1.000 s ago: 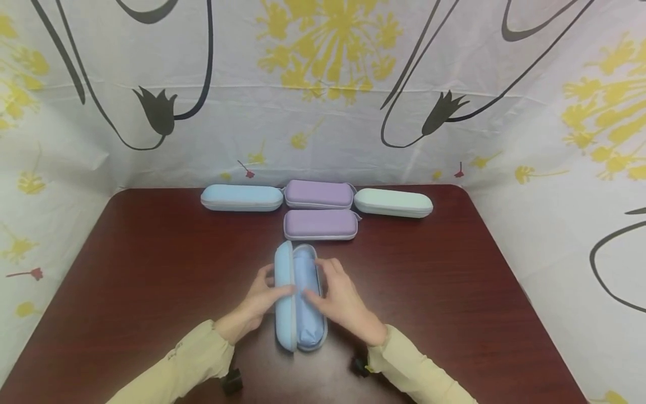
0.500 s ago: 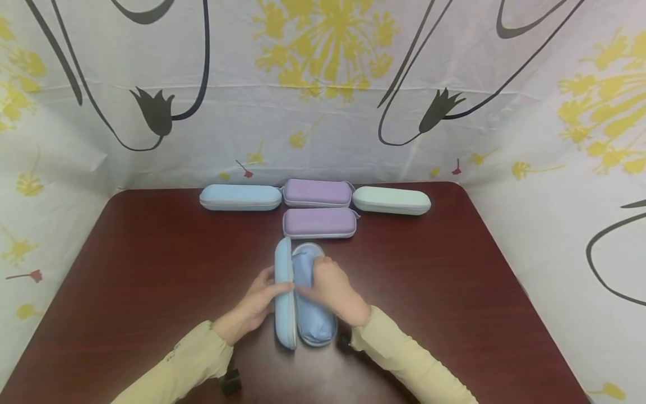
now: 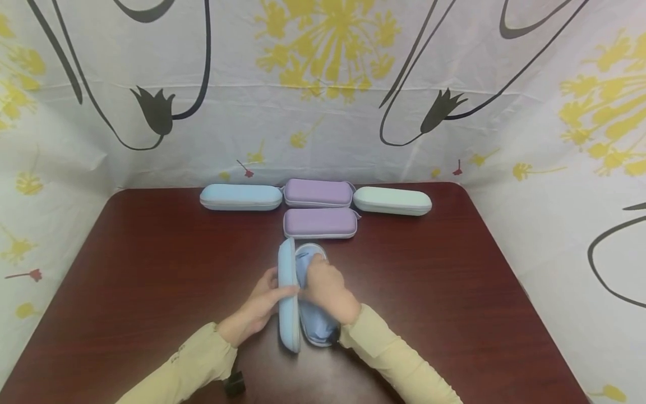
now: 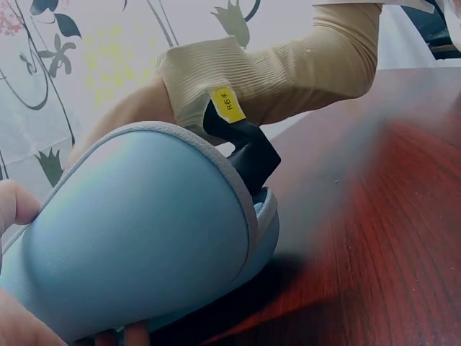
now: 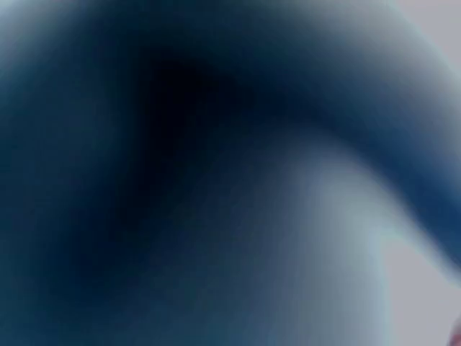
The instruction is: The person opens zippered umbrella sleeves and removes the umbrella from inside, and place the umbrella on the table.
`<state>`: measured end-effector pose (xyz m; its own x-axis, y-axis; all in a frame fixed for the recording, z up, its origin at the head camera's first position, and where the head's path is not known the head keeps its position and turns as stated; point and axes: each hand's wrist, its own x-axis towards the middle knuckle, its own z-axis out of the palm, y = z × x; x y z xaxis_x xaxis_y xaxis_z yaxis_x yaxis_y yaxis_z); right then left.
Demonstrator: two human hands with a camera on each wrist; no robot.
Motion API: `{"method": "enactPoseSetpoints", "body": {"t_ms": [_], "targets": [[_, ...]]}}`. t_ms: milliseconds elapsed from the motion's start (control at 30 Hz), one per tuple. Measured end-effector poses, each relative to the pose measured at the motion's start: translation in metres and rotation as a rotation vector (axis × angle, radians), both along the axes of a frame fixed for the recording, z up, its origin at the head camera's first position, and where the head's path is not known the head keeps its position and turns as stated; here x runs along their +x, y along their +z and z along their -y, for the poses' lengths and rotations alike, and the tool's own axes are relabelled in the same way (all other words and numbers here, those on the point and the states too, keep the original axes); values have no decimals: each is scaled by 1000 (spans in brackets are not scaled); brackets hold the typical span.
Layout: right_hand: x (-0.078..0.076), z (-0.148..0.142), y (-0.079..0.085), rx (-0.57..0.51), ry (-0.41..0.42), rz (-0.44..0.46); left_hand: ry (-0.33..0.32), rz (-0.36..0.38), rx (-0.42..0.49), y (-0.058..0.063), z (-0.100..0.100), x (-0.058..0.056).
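An unfastened light blue zip case (image 3: pixel 287 325) stands hinged apart in the head view, its lid upright on the left. My left hand (image 3: pixel 262 300) grips that lid, thumb over the rim and fingers against the outer side. In the other half lies a blue fabric bundle (image 3: pixel 317 322). My right hand (image 3: pixel 328 286) reaches into this half with curled fingers on the bundle; the back of the hand hides the fingertips. The left wrist view shows the case's rounded end (image 4: pixel 158 216) close up. Only dark blue blur fills the right wrist view.
Behind the hands lie a closed light blue case (image 3: pixel 241 197), a purple case (image 3: pixel 319 192), a pale green case (image 3: pixel 392 201) and a nearer purple case (image 3: pixel 320 223). They rest on a dark red-brown table (image 3: pixel 429 292), with a patterned cloth (image 3: pixel 227 62) behind it.
My right hand has gone from the right rim to over the bundle, its fingers curling in. The lid has tipped more upright, with my left hand still holding it.
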<state>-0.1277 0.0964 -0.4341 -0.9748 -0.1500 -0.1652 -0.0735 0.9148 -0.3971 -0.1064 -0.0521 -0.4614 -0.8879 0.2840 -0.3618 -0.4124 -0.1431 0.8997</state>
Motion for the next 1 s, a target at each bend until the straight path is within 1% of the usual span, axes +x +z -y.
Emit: {"method": "enactPoseSetpoints", "body": {"t_ms": [100, 233, 300, 400, 700, 867, 1000], "targets": [[-2, -7, -2, -68, 1, 20, 10, -4, -1, 1, -1, 1], [-5, -20, -6, -199, -15, 83, 13, -5, -7, 2, -3, 1], [-6, -26, -8, -240, -20, 114, 11, -6, -14, 2, -4, 1], [-8, -31, -10, -276, -22, 142, 12, -8, -27, 3, -5, 1], [-11, -41, -11, -367, 1, 162, 23, -11, -55, 2, -6, 2], [-10, -47, -10, -404, 13, 176, 36, -27, -77, 1, -6, 2], [-11, -52, -10, -467, 11, 221, 40, -43, -111, 1, -6, 2]]}}
